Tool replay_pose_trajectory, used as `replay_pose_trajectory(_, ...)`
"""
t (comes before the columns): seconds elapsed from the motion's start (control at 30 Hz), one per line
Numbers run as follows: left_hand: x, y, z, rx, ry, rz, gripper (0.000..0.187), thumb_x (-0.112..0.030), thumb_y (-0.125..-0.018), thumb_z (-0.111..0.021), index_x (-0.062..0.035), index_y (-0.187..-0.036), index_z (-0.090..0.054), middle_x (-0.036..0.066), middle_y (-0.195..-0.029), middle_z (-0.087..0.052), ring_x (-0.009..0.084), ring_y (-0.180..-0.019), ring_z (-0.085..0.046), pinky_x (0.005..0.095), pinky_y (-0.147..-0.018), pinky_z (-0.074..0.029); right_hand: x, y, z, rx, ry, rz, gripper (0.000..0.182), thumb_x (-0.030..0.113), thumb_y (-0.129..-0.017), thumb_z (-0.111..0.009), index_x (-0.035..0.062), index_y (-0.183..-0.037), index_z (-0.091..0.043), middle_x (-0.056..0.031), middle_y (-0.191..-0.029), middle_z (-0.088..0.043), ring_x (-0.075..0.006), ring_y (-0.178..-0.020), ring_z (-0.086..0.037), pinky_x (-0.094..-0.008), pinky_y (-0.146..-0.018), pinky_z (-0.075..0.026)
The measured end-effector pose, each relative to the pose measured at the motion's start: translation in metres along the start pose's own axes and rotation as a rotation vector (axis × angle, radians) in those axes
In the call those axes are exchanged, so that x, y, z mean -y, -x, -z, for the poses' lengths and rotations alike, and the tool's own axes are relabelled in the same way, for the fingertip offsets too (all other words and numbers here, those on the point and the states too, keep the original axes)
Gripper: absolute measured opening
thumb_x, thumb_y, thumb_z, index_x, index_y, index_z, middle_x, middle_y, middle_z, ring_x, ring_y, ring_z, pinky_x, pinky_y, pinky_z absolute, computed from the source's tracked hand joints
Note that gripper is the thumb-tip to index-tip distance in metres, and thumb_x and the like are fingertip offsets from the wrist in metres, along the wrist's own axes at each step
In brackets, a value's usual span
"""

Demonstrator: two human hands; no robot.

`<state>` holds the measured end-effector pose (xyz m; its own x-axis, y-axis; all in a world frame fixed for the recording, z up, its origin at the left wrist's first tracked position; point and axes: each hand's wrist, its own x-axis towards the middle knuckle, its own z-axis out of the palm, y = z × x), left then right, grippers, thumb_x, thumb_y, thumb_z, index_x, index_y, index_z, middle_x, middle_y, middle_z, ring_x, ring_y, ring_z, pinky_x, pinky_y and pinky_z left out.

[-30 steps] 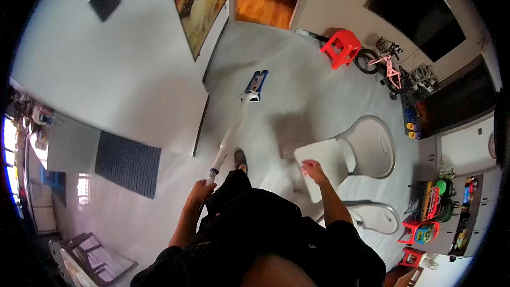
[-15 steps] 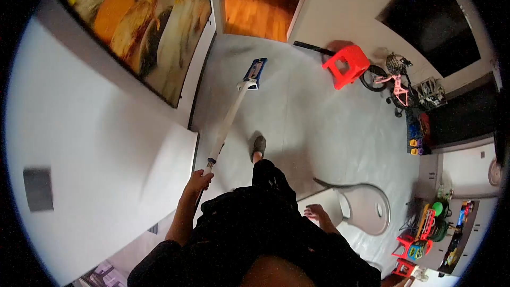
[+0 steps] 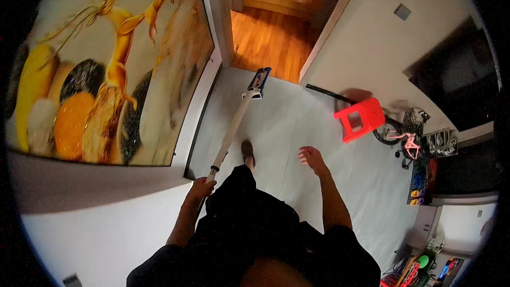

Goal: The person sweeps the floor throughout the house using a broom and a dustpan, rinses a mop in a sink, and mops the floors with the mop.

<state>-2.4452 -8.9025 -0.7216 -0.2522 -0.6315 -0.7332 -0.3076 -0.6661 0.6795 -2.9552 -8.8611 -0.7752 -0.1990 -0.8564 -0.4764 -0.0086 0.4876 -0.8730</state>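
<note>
My left hand [image 3: 202, 188] is wrapped round the lower end of the long pale handle of a mop [image 3: 231, 130]. The handle slants forward to a blue and white mop head [image 3: 258, 83] on the grey floor, just short of the doorway. Swinging out over the floor on the other side, my right hand [image 3: 312, 159] holds nothing, its fingers loosely bent and a little apart. One dark shoe [image 3: 248, 153] shows below, between the mop handle and my right hand.
A doorway opens ahead onto a wooden floor [image 3: 272, 42]. A large framed painting [image 3: 106, 85] hangs on the left wall. To the right are a red plastic stool [image 3: 359, 120], a pink bicycle [image 3: 410, 146] and a dark wall screen [image 3: 454, 74].
I have stepped forward, nearer the doorway and the painting. My right hand has swung forward from beside my body. The mop head has advanced over the floor, still in my left hand's grip.
</note>
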Motion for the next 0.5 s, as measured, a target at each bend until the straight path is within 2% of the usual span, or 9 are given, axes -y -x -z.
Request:
replay_pose_trajectory(0.1, -0.065, -0.072, -0.002, -0.019, 0.022, 0.056, 0.028, -0.026, -0.081, -0.069, -0.0013, -0.084, -0.056, 0.002, -0.063, -0.052, 0.0119, -0.05, -0.047, 0.0283, -0.045, -0.04, 0.046, -0.074, 0.027, 0.087, -0.195, -0.081, 0.028, 0.023, -0.096, -0.049, 0.0012, -0.113, -0.056, -0.0094, -0.091, -0.064, -0.018, -0.078, -0.063, -0.0305, -0.069, -0.053)
replay_pose_trajectory(0.23, -0.165, -0.152, -0.039, -0.007, 0.104, 0.031, 0.027, -0.026, -0.081, -0.07, -0.0024, -0.083, -0.056, 0.002, -0.063, -0.052, 0.0116, -0.048, -0.046, 0.0292, -0.043, -0.041, -0.008, -0.123, 0.124, -0.046, -0.078, -0.255, 0.032, 0.027, -0.093, -0.055, 0.0009, -0.112, -0.057, -0.0107, -0.092, -0.066, -0.0214, -0.077, -0.065, -0.0339, -0.068, -0.054)
replay_pose_trajectory(0.3, -0.222, -0.186, -0.044, -0.05, 0.022, 0.097, 0.025, -0.023, -0.082, -0.069, -0.0026, -0.083, -0.056, 0.002, -0.062, -0.051, 0.0117, -0.048, -0.047, 0.0294, -0.043, -0.041, -0.08, -0.15, 0.172, 0.062, 0.078, -0.316, 0.029, 0.025, -0.09, -0.058, 0.0047, -0.111, -0.059, -0.0117, -0.093, -0.066, -0.0235, -0.077, -0.065, -0.0355, -0.069, -0.055)
replay_pose_trajectory(0.33, -0.245, -0.204, -0.045, -0.067, 0.019, 0.093, 0.024, -0.023, -0.082, -0.069, -0.0026, -0.084, -0.056, 0.002, -0.062, -0.051, 0.0118, -0.048, -0.048, 0.0292, -0.043, -0.041, -0.044, -0.141, 0.176, -0.01, -0.422, -0.642, 0.027, 0.024, -0.09, -0.059, 0.0061, -0.111, -0.059, -0.0123, -0.093, -0.066, -0.0239, -0.077, -0.065, -0.0355, -0.07, -0.055)
replay_pose_trajectory(0.4, -0.289, -0.24, -0.044, -0.064, 0.081, 0.076, 0.025, -0.022, -0.081, -0.069, -0.0019, -0.085, -0.055, 0.003, -0.062, -0.051, 0.012, -0.049, -0.048, 0.0288, -0.043, -0.041, 0.002, -0.143, 0.173, -0.119, -0.325, -0.644, 0.026, 0.023, -0.089, -0.059, 0.008, -0.111, -0.059, -0.0126, -0.094, -0.066, -0.0236, -0.078, -0.065, -0.0362, -0.07, -0.055)
replay_pose_trajectory(0.43, -0.306, -0.266, -0.041, -0.058, 0.085, 0.089, 0.025, -0.022, -0.081, -0.069, -0.002, -0.085, -0.055, 0.003, -0.062, -0.051, 0.0118, -0.048, -0.048, 0.0289, -0.042, -0.041, 0.014, -0.151, 0.178, -0.096, -0.249, -0.568, 0.028, 0.023, -0.089, -0.059, 0.0077, -0.112, -0.059, -0.0127, -0.095, -0.066, -0.024, -0.08, -0.065, -0.038, -0.072, -0.055)
replay_pose_trajectory(0.5, -0.338, -0.314, -0.038, -0.051, 0.1, 0.12, 0.025, -0.022, -0.081, -0.07, -0.0023, -0.084, -0.055, 0.002, -0.062, -0.051, 0.0114, -0.047, -0.047, 0.0289, -0.042, -0.041, 0.037, -0.209, 0.188, -0.135, -0.295, -0.728, 0.033, 0.028, -0.088, -0.062, 0.0066, -0.113, -0.059, -0.0122, -0.096, -0.066, -0.0238, -0.082, -0.065, -0.0393, -0.074, -0.055)
